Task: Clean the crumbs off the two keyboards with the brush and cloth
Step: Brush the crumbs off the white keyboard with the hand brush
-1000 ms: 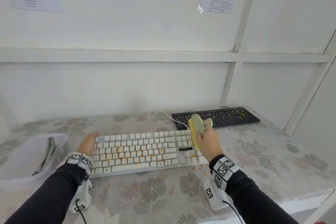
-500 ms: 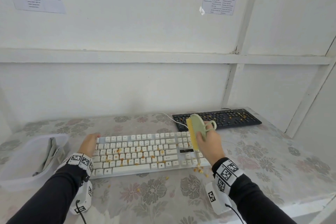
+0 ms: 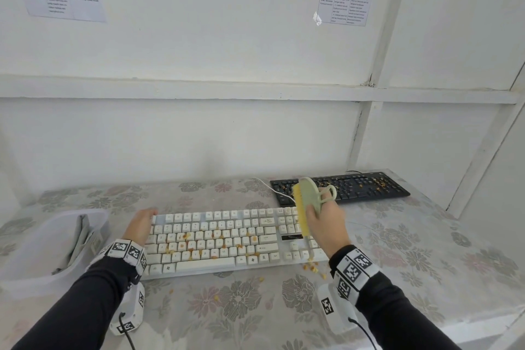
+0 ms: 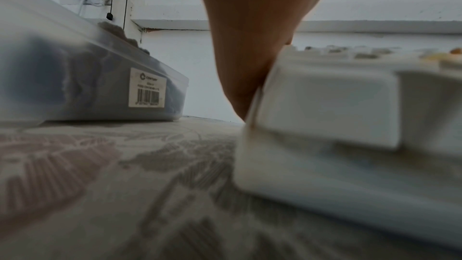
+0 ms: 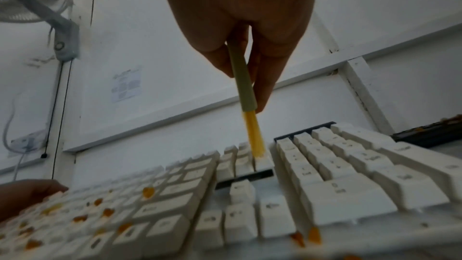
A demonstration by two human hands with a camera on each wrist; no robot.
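the right hand gripped the brush, bristles on the white keyboard beside the numpad. the left hand lay flat, fingers together, against its left end. crumbs dotted the keys.

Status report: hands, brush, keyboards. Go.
Right hand grips brush, bristles on white keyboard. Left hand steadies its left end. Crumbs on both; black keyboard untouched. Nothing blocking.
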